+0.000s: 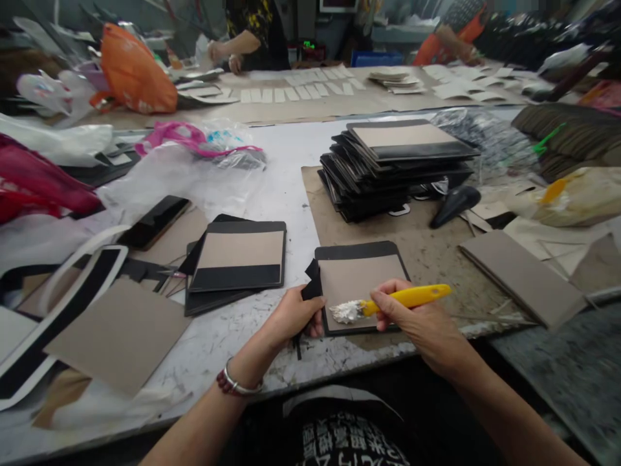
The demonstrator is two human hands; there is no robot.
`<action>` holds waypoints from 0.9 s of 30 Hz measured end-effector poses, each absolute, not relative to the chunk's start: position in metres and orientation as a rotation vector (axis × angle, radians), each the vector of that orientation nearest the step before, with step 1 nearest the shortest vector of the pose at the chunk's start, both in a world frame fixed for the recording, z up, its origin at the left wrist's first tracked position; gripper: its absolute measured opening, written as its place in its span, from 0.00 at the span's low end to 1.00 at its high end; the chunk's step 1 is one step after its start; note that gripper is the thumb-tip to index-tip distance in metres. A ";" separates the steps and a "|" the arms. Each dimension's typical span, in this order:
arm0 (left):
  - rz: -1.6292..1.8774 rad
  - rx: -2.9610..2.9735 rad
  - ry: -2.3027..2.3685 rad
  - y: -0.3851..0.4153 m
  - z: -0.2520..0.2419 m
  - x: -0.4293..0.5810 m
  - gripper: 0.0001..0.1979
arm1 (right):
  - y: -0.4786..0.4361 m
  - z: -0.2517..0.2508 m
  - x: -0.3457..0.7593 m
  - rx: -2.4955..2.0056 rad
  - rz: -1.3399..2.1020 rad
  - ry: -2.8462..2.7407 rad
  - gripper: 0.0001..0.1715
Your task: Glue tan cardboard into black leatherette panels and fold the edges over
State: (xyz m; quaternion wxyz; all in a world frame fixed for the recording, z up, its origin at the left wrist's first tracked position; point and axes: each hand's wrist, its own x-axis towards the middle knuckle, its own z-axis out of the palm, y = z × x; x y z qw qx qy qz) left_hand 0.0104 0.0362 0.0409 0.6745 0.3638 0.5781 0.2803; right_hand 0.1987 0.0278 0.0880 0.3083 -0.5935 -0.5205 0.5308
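In front of me on the table lies a beige board panel [361, 272] with black edging. My right hand [405, 314] is closed around a brush [412, 296] with a yellow handle. White paste covers its bristles, which are low over the panel's left part; whether they touch it I cannot tell. My left hand [303, 310] grips the panel's left edge, thumb on top, beside a black strip [313, 281] sticking out there. Just to the left sit a couple of similar black-edged panels [237, 249], one on another.
A tall stack of black-edged panels [388, 155] stands behind, with a dark-handled tool [456, 206] beside it. Plain boards lie at right [521, 275] and left [121, 330]. A phone [158, 222] and plastic bags [194, 168] are at left. Two people work across the far table.
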 end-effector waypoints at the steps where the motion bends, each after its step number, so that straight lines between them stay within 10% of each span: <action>1: 0.633 0.817 1.301 0.036 0.041 0.011 0.13 | 0.027 0.085 0.197 -1.572 1.403 -1.365 0.19; 27: 0.673 0.828 1.357 0.030 0.041 0.014 0.11 | 0.008 0.082 0.242 -1.803 0.771 -1.484 0.15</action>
